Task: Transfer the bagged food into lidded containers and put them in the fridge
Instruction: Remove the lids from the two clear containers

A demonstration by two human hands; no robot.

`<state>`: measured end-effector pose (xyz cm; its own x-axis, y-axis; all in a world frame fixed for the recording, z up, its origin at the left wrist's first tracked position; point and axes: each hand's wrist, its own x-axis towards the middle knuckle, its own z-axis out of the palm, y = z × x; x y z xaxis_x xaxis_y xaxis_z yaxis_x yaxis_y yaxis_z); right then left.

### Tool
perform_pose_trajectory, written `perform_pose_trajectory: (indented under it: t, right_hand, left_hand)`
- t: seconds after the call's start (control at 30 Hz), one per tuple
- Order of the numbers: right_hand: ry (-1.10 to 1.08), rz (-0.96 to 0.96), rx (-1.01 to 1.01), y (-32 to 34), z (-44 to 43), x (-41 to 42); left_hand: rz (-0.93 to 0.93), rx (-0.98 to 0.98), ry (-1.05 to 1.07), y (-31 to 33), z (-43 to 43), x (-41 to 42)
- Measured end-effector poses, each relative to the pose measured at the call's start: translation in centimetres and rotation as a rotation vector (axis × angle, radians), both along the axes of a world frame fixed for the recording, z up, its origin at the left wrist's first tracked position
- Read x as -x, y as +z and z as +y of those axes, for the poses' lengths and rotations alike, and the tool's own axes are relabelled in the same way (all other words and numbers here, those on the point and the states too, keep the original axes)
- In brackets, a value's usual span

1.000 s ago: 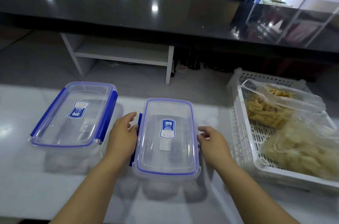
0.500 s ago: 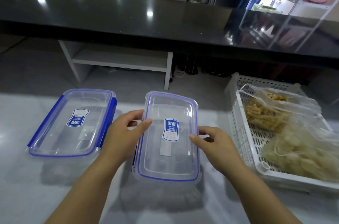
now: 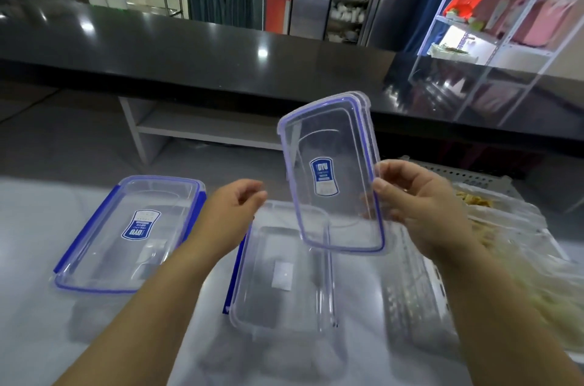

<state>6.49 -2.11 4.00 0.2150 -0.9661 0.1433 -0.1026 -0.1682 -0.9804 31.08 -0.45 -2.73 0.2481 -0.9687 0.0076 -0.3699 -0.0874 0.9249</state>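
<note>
Two clear food bags (image 3: 505, 221) blur at right; right hand (image 3: 420, 205) pinches a clear blue-rimmed plastic lid (image 3: 331, 174) aloft; left hand (image 3: 230, 215) loosely curled, empty.

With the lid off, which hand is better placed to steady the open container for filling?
Left, probably. The left hand hangs free, holding nothing, just beside the open clear plastic container. The right hand grips the clear blue-rimmed lid in its fingers, lifted above the container.

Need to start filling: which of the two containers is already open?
The middle container: its lid is up in the right hand. The left container is lidded.
</note>
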Motion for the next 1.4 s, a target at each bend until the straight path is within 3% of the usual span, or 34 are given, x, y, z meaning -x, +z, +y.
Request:
perform_pose_trajectory:
  t: [0.07,0.13,0.33,0.47,0.7,0.87,1.07,1.4]
  right_hand:
    - [-0.031,0.146,0.172,1.1,-0.9,0.5]
    - [-0.052,0.309,0.314,1.9,-1.6,0.6]
    - [-0.014,0.816,0.601,-0.8,-4.8,-1.3]
    - [0.052,1.053,0.550,-4.7,-7.2,-3.1]
    - [0.280,1.054,0.149,-7.7,-9.0,-5.3]
    - [0.405,1.047,0.018,-7.9,-9.6,-5.1]
    - [0.376,1.078,0.031,-6.9,-10.1,-4.3]
    - [0.353,1.004,0.320,-2.4,-5.1,-8.8]
  left_hand:
    - [-0.229,-0.102,0.009,-1.0,-0.5,-0.1]
    - [-0.338,-0.202,-0.021,-2.0,-0.9,-0.2]
    - [-0.425,-0.188,-0.015,-2.7,-0.9,-0.5]
    - [-0.455,-0.194,0.025,-2.7,-0.2,-1.1]
    - [-0.446,-0.200,0.045,-2.4,0.5,-2.0]
    - [-0.452,-0.214,0.063,-1.9,0.9,-1.5]
    - [-0.454,-0.217,0.134,-0.9,2.4,-1.4]
    - [-0.456,-0.064,0.255,2.5,6.6,-6.6]
